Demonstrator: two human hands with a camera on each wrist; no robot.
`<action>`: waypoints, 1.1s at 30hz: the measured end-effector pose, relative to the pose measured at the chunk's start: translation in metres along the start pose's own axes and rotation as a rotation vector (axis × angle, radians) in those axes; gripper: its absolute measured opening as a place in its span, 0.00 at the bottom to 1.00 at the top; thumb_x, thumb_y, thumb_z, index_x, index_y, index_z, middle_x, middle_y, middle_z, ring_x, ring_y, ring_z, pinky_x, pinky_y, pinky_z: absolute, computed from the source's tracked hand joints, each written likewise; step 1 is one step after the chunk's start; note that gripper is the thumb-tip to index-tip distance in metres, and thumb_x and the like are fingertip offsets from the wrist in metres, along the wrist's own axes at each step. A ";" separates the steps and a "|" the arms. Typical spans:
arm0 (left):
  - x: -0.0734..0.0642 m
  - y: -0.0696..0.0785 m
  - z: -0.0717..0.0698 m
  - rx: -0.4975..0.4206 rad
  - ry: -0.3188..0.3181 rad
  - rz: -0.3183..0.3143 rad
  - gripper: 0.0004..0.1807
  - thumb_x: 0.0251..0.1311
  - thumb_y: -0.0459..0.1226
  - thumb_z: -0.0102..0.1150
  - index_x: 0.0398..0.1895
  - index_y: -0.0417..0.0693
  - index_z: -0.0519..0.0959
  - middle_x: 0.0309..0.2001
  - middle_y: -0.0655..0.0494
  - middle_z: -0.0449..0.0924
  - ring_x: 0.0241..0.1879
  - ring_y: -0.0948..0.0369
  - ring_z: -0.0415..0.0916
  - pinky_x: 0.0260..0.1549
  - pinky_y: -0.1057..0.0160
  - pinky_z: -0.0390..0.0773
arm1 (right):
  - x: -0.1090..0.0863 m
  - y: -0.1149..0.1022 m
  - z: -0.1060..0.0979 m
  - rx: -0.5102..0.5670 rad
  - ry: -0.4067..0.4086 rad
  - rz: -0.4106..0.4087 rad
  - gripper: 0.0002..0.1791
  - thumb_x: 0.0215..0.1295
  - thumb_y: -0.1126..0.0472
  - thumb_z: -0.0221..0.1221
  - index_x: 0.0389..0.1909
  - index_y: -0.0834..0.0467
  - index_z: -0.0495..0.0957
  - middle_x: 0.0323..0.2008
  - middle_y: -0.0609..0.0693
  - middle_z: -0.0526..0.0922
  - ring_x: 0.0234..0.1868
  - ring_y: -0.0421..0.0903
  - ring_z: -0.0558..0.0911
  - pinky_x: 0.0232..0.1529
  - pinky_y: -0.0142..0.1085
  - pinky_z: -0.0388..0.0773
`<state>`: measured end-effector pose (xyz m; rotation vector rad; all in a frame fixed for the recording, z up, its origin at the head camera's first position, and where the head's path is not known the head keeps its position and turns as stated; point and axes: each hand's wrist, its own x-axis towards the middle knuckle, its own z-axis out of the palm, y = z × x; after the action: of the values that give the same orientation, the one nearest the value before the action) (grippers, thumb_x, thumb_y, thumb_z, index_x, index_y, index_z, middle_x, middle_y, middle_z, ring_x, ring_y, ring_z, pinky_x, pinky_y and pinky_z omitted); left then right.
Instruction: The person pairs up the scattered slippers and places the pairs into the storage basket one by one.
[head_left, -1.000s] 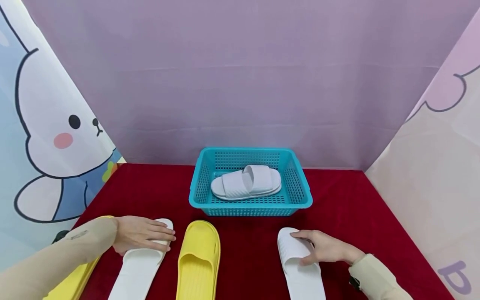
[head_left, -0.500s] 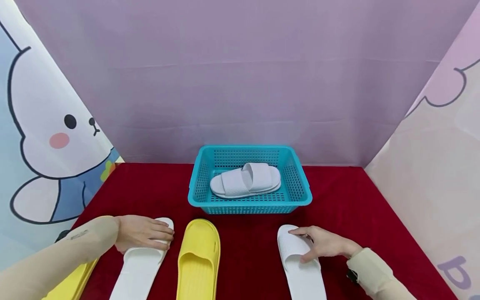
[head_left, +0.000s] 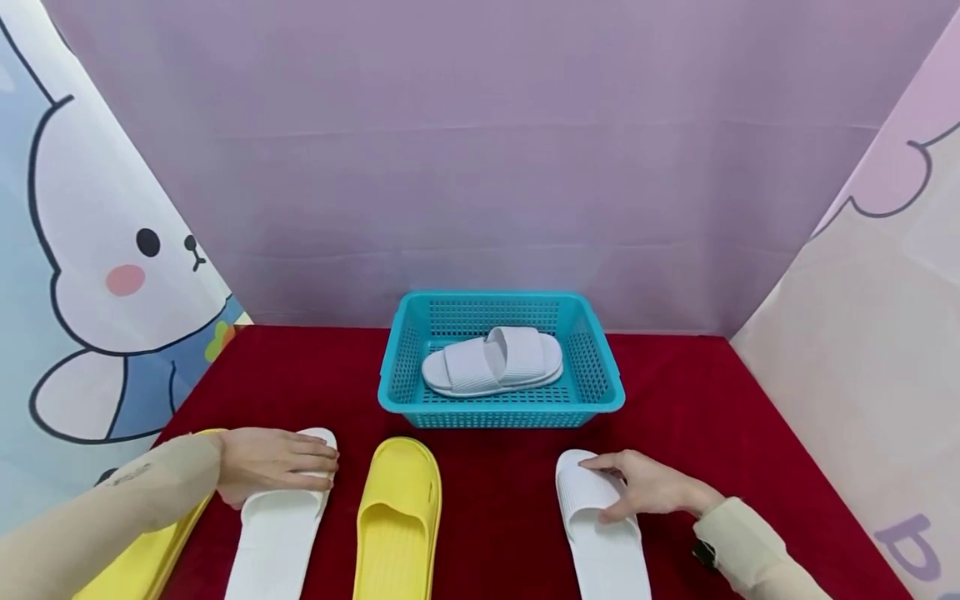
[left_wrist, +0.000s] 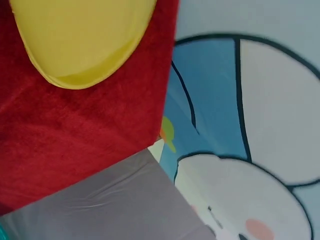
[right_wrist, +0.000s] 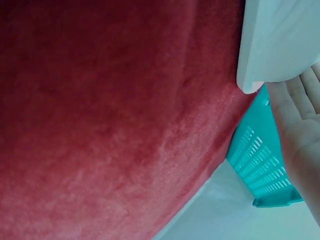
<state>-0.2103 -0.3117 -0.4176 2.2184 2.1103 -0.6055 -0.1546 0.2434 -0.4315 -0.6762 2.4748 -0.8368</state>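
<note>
Two white slippers lie apart on the red cloth in the head view. Over the strap of the left white slipper [head_left: 273,546], my left hand [head_left: 276,461] holds it from above, its fingertips at the right edge and its thumb mostly hidden. My right hand [head_left: 647,485] grips the right white slipper [head_left: 609,558] across the ribbed strap, thumb at the strap's opening and a finger near the toe. In the right wrist view, the palm [right_wrist: 302,125] is beside this slipper's edge. A yellow slipper [head_left: 397,500] lies between the hands.
Behind the slippers stands a turquoise basket [head_left: 510,419] holding a pair of white slippers [head_left: 491,367]. Another yellow slipper [head_left: 142,558] lies at far left, partly under the left forearm. A lilac curtain [head_left: 480,167] and printed side panels enclose the red-covered table [head_left: 675,400].
My left hand and the white slipper under it have shifted slightly to the left, the slipper turning a little straighter. My right hand keeps its place on the other white slipper.
</note>
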 end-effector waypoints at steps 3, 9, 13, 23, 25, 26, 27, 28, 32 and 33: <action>-0.001 0.002 0.000 -0.010 0.078 -0.016 0.61 0.24 0.56 0.73 0.68 0.51 0.56 0.66 0.56 0.61 0.64 0.56 0.60 0.56 0.59 0.71 | -0.001 -0.001 -0.002 -0.012 0.020 -0.016 0.38 0.45 0.49 0.68 0.58 0.61 0.71 0.54 0.51 0.74 0.47 0.42 0.72 0.46 0.30 0.74; 0.000 0.009 0.002 -0.084 0.152 -0.072 0.59 0.28 0.59 0.70 0.68 0.49 0.57 0.66 0.54 0.62 0.63 0.56 0.60 0.66 0.62 0.56 | -0.006 -0.004 -0.006 -0.006 0.072 -0.035 0.37 0.46 0.48 0.68 0.57 0.60 0.72 0.52 0.50 0.76 0.45 0.40 0.73 0.44 0.29 0.75; 0.002 0.015 0.000 -0.109 0.140 -0.118 0.58 0.30 0.60 0.69 0.69 0.50 0.56 0.66 0.54 0.61 0.64 0.56 0.59 0.62 0.59 0.64 | -0.009 -0.006 -0.007 0.027 0.120 -0.023 0.39 0.46 0.48 0.68 0.58 0.62 0.71 0.52 0.53 0.76 0.45 0.44 0.72 0.42 0.29 0.76; 0.004 0.026 -0.010 -0.141 0.157 -0.209 0.62 0.23 0.58 0.73 0.68 0.50 0.56 0.66 0.57 0.61 0.64 0.56 0.56 0.51 0.53 0.75 | -0.022 -0.013 -0.005 0.015 0.217 -0.038 0.38 0.46 0.48 0.68 0.58 0.63 0.71 0.51 0.56 0.77 0.45 0.46 0.73 0.41 0.29 0.77; 0.004 0.028 -0.011 -0.135 0.164 -0.212 0.62 0.23 0.60 0.72 0.68 0.50 0.56 0.66 0.56 0.61 0.64 0.55 0.56 0.50 0.53 0.75 | -0.023 -0.016 -0.007 0.005 0.231 -0.042 0.39 0.46 0.47 0.68 0.58 0.62 0.71 0.51 0.56 0.77 0.45 0.46 0.73 0.41 0.29 0.77; 0.005 0.028 -0.012 -0.133 0.166 -0.212 0.62 0.23 0.60 0.72 0.68 0.49 0.56 0.66 0.56 0.60 0.65 0.55 0.55 0.50 0.53 0.76 | -0.023 -0.017 -0.007 0.003 0.237 -0.047 0.38 0.46 0.47 0.68 0.58 0.62 0.71 0.51 0.55 0.77 0.45 0.45 0.74 0.41 0.29 0.77; 0.005 0.029 -0.013 -0.134 0.168 -0.213 0.62 0.23 0.60 0.71 0.68 0.49 0.56 0.67 0.56 0.60 0.65 0.56 0.54 0.50 0.53 0.76 | -0.024 -0.018 -0.008 0.000 0.243 -0.052 0.38 0.46 0.47 0.68 0.58 0.62 0.71 0.51 0.55 0.77 0.45 0.45 0.74 0.42 0.30 0.77; 0.005 0.030 -0.013 -0.139 0.171 -0.213 0.62 0.23 0.61 0.71 0.68 0.49 0.56 0.67 0.55 0.60 0.65 0.56 0.54 0.50 0.53 0.76 | -0.025 -0.020 -0.008 0.001 0.248 -0.056 0.38 0.46 0.47 0.68 0.58 0.62 0.71 0.51 0.55 0.77 0.45 0.45 0.74 0.42 0.30 0.78; 0.005 0.033 -0.019 -0.150 0.202 -0.211 0.63 0.25 0.61 0.70 0.69 0.48 0.55 0.67 0.54 0.59 0.66 0.57 0.53 0.49 0.53 0.76 | -0.029 -0.025 -0.012 0.013 0.260 -0.078 0.37 0.47 0.49 0.68 0.58 0.62 0.71 0.51 0.55 0.77 0.45 0.43 0.73 0.41 0.31 0.78; 0.004 0.033 -0.022 -0.152 0.210 -0.210 0.63 0.25 0.61 0.70 0.69 0.48 0.54 0.67 0.54 0.59 0.66 0.57 0.52 0.49 0.53 0.76 | -0.030 -0.027 -0.013 0.013 0.263 -0.080 0.37 0.47 0.49 0.68 0.58 0.62 0.71 0.51 0.55 0.77 0.45 0.42 0.73 0.41 0.31 0.78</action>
<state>-0.1727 -0.3046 -0.4068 2.0774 2.4186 -0.2144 -0.1299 0.2472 -0.3976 -0.7042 2.6862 -1.0296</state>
